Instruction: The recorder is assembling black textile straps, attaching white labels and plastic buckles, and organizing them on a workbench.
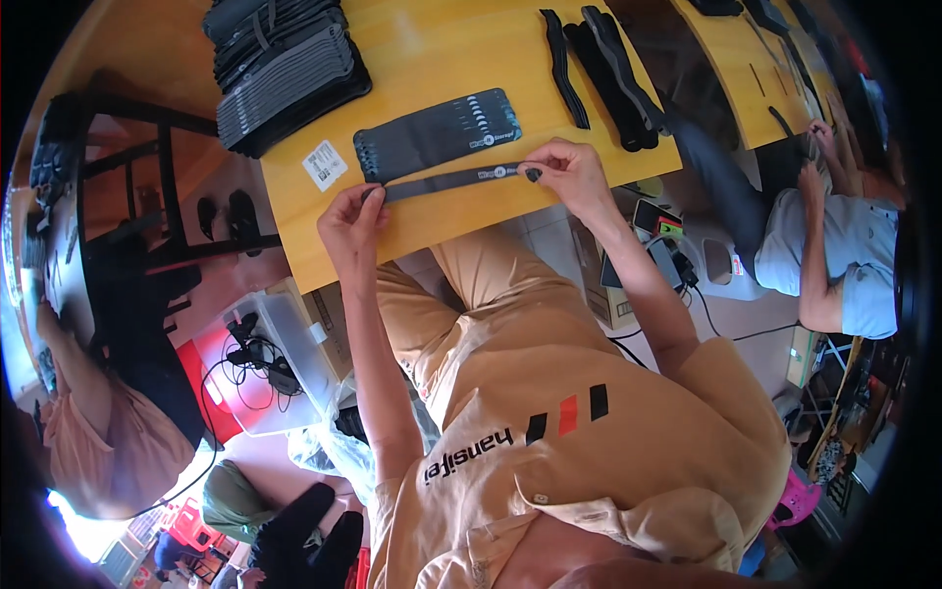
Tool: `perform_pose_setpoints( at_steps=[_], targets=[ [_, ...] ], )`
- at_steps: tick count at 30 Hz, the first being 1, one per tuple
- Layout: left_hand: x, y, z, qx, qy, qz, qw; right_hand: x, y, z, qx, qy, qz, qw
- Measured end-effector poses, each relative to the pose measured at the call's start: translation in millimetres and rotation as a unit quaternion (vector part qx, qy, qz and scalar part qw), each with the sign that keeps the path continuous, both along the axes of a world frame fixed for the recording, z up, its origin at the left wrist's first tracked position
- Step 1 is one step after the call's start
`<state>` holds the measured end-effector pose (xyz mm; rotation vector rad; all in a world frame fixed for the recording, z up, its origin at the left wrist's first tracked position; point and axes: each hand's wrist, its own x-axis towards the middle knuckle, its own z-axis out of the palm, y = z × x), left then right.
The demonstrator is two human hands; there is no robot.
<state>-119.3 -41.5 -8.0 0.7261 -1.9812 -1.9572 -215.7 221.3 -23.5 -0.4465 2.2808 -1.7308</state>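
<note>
A dark grey strap (432, 184) with white print near one end is stretched between my two hands, just above the near edge of the yellow table. My left hand (350, 218) pinches its left end between thumb and fingers. Its right end, where a small black piece shows, is pinched by my right hand (574, 180). Right behind the strap lies a flat, fanned stack of similar dark straps (437, 133) with white print on its right side. A white label (325, 165) with a square code lies left of that stack.
Thick piles of black straps (289, 88) stand at the table's (442, 49) back left. Several long black strips (613, 83) lie at the right. Below the left side is a clear bin (285, 368) with cables. A person (829, 236) sits at another table on the right; another (108, 432) is at left.
</note>
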Motion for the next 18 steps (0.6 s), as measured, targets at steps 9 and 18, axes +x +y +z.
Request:
perform_pose_setpoints(
  at_steps=[9, 18],
  targets=[
    [-16, -2, -8, -0.113, -0.063, 0.029, 0.991, -13, -22, 2, 0.001, -0.017, -0.099, 0.995],
    [-21, -1, -16, -0.135, -0.053, 0.033, 0.989, -20, -22, -9, 0.031, 0.019, -0.117, 0.993]
  ],
)
